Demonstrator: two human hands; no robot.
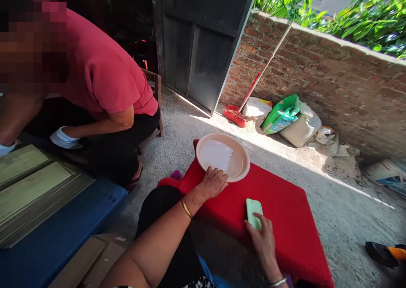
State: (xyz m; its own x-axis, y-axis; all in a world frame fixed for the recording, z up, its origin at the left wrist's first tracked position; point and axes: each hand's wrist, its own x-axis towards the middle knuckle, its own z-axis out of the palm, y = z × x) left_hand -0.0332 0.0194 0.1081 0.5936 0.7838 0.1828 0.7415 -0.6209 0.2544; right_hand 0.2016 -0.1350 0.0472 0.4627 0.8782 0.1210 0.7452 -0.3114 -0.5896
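Note:
A shallow pale-pink basin (242, 150) stands at the far left of the red-covered table (285, 190). White brightness fills part of it; I cannot tell whether that is a reflection on liquid. Over the basin's near rim curl the fingers of my left hand (214, 183), which has a gold bangle at the wrist. My right hand (264, 237) has its thumb and fingers closed around the lower part of a mint-green phone (253, 207) on the red cloth. The palm side of both hands is hidden.
At left, a person in a red shirt (111, 76) and white gloves sits by stacked greenish sheets (38, 186) on a blue table (104, 199). A broom (236, 116), sacks (301, 125) and a brick wall (333, 80) are beyond. A dark door (203, 47) stands ajar.

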